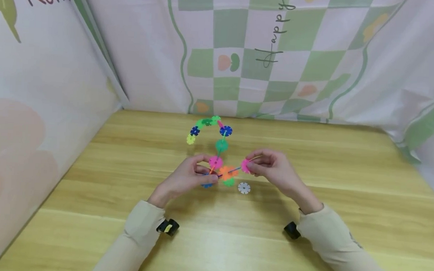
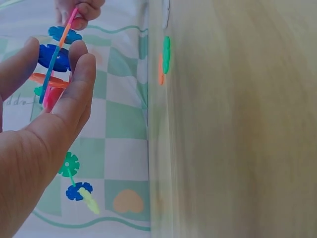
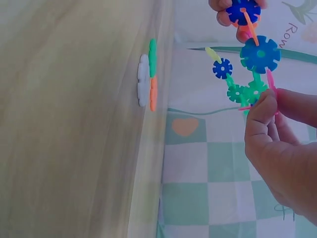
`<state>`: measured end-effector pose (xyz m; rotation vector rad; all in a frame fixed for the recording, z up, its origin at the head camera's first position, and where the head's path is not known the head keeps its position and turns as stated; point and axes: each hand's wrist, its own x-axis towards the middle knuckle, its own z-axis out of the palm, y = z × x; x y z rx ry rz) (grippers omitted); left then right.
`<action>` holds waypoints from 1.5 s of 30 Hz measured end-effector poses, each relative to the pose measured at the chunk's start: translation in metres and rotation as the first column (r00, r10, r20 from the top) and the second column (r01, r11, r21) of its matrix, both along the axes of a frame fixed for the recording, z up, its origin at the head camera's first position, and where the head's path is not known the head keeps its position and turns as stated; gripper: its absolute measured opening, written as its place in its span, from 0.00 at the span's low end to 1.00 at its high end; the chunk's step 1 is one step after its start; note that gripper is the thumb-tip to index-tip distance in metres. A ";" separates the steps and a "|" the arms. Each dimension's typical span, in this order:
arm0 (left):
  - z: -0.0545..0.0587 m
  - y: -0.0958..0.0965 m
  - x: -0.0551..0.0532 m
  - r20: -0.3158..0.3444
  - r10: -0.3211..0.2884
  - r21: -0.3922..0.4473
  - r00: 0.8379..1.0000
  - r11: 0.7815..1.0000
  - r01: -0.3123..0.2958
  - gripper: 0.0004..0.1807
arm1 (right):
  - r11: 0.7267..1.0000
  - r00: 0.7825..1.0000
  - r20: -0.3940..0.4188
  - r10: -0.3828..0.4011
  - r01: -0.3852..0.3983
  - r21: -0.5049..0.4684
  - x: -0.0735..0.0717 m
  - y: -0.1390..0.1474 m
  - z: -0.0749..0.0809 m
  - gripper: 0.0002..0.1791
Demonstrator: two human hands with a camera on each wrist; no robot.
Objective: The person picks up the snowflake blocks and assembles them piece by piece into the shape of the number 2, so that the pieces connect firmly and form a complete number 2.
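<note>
A curved chain of slotted snowflake discs in several colours is held up between both hands, with a green disc (image 3: 237,93) and a yellow end disc (image 1: 190,139) on its far loop. My left hand (image 1: 187,176) pinches a dark blue disc (image 2: 54,58) of the chain between thumb and fingers. At the chain's right end, my right hand (image 1: 273,170) pinches a pink disc (image 1: 245,166) by its edge. That pink disc is joined to a blue disc (image 3: 260,54), and fingertips cover part of it.
Loose on the wooden table (image 1: 219,240) under the chain lie a white disc (image 1: 243,188), a green disc (image 2: 167,54) and an orange disc (image 3: 153,93). A checked curtain (image 1: 261,40) hangs behind the table's far edge, and another printed cloth (image 1: 41,83) stands on the left.
</note>
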<state>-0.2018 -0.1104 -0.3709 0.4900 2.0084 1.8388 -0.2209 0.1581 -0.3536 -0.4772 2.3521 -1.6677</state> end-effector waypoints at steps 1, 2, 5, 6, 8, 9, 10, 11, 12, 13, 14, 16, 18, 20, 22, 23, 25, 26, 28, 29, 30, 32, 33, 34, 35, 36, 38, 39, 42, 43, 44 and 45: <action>0.000 0.000 0.000 0.001 0.000 -0.003 1.000 1.000 0.000 0.19 | 1.000 1.000 -0.005 0.006 -0.006 0.003 0.000 -0.001 0.000 0.13; 0.000 0.000 0.000 0.003 -0.001 -0.005 1.000 1.000 0.001 0.19 | 1.000 1.000 -0.010 0.013 -0.013 0.004 0.000 -0.001 -0.001 0.13; 0.000 0.001 0.001 0.012 -0.005 -0.004 1.000 1.000 0.005 0.20 | 1.000 0.999 -0.027 0.028 -0.028 -0.001 0.001 -0.003 -0.002 0.12; 0.000 0.001 0.001 0.018 -0.006 -0.002 1.000 1.000 0.006 0.20 | 0.999 0.999 -0.033 0.032 -0.032 -0.002 0.001 -0.003 -0.002 0.12; 0.000 0.002 0.002 0.016 -0.011 -0.001 1.000 1.000 0.011 0.20 | 0.999 0.998 -0.044 0.039 -0.039 -0.002 0.002 -0.004 -0.003 0.12; -0.001 0.002 0.002 0.017 -0.010 0.001 1.000 1.000 0.010 0.20 | 0.999 0.998 -0.049 0.039 -0.039 0.001 0.003 -0.004 -0.004 0.11; -0.001 0.003 0.002 0.017 -0.010 0.002 1.000 1.000 0.010 0.20 | 0.999 0.998 -0.053 0.038 -0.038 0.003 0.003 -0.004 -0.004 0.11; -0.001 0.003 0.002 0.016 -0.008 0.003 1.000 1.000 0.008 0.20 | 0.999 0.998 -0.054 0.034 -0.034 0.005 0.003 -0.005 -0.004 0.11; -0.001 0.004 0.003 0.013 -0.007 0.005 1.000 1.000 0.007 0.21 | 1.000 0.998 -0.057 0.027 -0.027 0.005 0.003 -0.005 -0.005 0.11; -0.001 0.004 0.003 0.008 -0.005 0.006 1.000 1.000 0.005 0.21 | 1.000 0.998 -0.057 0.020 -0.020 0.003 0.003 -0.005 -0.005 0.11; -0.001 0.005 0.003 0.005 -0.003 0.010 1.000 1.000 0.003 0.21 | 1.000 0.998 -0.057 0.013 -0.013 0.000 0.004 -0.005 -0.005 0.11; -0.002 0.006 0.003 0.000 -0.001 0.018 1.000 1.000 0.001 0.21 | 1.000 0.999 -0.054 -0.003 0.002 -0.007 0.004 -0.005 -0.006 0.11; -0.003 0.006 0.003 -0.008 0.000 0.025 1.000 1.000 0.000 0.22 | 1.000 0.998 -0.054 -0.015 0.015 -0.013 0.004 -0.006 -0.007 0.11; -0.003 0.007 0.003 -0.009 0.000 0.033 1.000 0.999 0.000 0.22 | 1.000 0.998 -0.058 -0.026 0.025 -0.018 0.004 -0.006 -0.007 0.11; -0.003 0.007 0.003 -0.003 0.005 0.037 1.000 0.999 -0.005 0.22 | 0.999 0.997 -0.064 -0.040 0.039 -0.022 0.004 -0.007 -0.007 0.10; -0.003 0.008 0.003 -0.005 0.007 0.037 1.000 0.999 -0.006 0.22 | 0.999 0.997 -0.066 -0.047 0.046 -0.024 0.004 -0.007 -0.007 0.10; -0.003 0.009 0.003 -0.009 0.009 0.037 1.000 0.999 -0.009 0.22 | 0.998 0.996 -0.071 -0.060 0.058 -0.025 0.005 -0.008 -0.006 0.10; -0.003 0.009 0.003 -0.013 0.012 0.037 1.000 0.999 -0.011 0.22 | 0.998 0.995 -0.075 -0.065 0.063 -0.025 0.005 -0.008 -0.005 0.10; -0.003 0.010 0.004 -0.014 0.014 0.042 1.000 0.999 -0.013 0.22 | 0.997 0.995 -0.073 -0.072 0.071 -0.024 0.005 -0.008 -0.004 0.10; -0.004 0.011 0.004 -0.012 0.017 0.042 1.000 0.999 -0.017 0.22 | 0.997 0.995 -0.072 -0.074 0.072 -0.023 0.006 -0.008 -0.004 0.10; -0.004 0.012 0.004 -0.007 0.022 0.044 1.000 0.999 -0.021 0.22 | 0.997 0.995 -0.070 -0.074 0.072 -0.023 0.006 -0.009 -0.003 0.10; -0.006 0.013 0.004 0.000 0.027 0.035 1.000 0.999 -0.027 0.22 | 0.997 0.995 -0.072 -0.073 0.072 -0.022 0.006 -0.008 -0.002 0.10; -0.007 0.014 0.004 0.005 0.030 0.033 1.000 0.999 -0.030 0.22 | 0.997 0.995 -0.071 -0.073 0.072 -0.020 0.007 -0.007 -0.001 0.10; -0.008 0.014 0.004 0.007 0.034 0.028 0.999 0.999 -0.034 0.22 | 0.997 0.995 -0.075 -0.072 0.071 -0.018 0.007 -0.007 0.000 0.10; -0.008 0.014 0.004 0.003 0.036 0.022 0.999 0.999 -0.036 0.22 | 0.997 0.994 -0.079 -0.072 0.071 -0.016 0.007 -0.007 0.000 0.10; -0.009 0.015 0.004 0.002 0.037 0.022 0.999 0.999 -0.037 0.22 | 0.997 0.994 -0.084 -0.071 0.070 -0.011 0.008 -0.008 0.001 0.10; -0.010 0.014 0.004 -0.005 0.037 0.024 0.999 0.999 -0.037 0.22 | 0.998 0.992 -0.105 -0.069 0.070 0.002 0.008 -0.008 0.002 0.09; -0.010 0.014 0.004 -0.007 0.040 0.026 0.999 0.999 -0.040 0.23 | 0.998 0.991 -0.115 -0.069 0.070 0.006 0.008 -0.008 0.002 0.09; -0.010 0.014 0.005 -0.015 0.038 0.030 0.999 0.999 -0.038 0.23 | 0.997 0.987 -0.144 -0.075 0.076 0.007 0.009 -0.008 0.001 0.08; -0.010 0.014 0.005 -0.015 0.031 0.042 0.999 0.999 -0.030 0.23 | 0.997 0.985 -0.151 -0.081 0.083 0.000 0.010 -0.008 0.001 0.07; -0.010 0.015 0.005 -0.011 0.024 0.048 1.000 0.999 -0.023 0.23 | 0.996 0.984 -0.154 -0.088 0.088 -0.007 0.010 -0.008 0.002 0.07; -0.010 0.015 0.006 -0.008 0.018 0.053 1.000 0.998 -0.018 0.24 | 0.995 0.983 -0.153 -0.097 0.096 -0.016 0.011 -0.007 0.002 0.07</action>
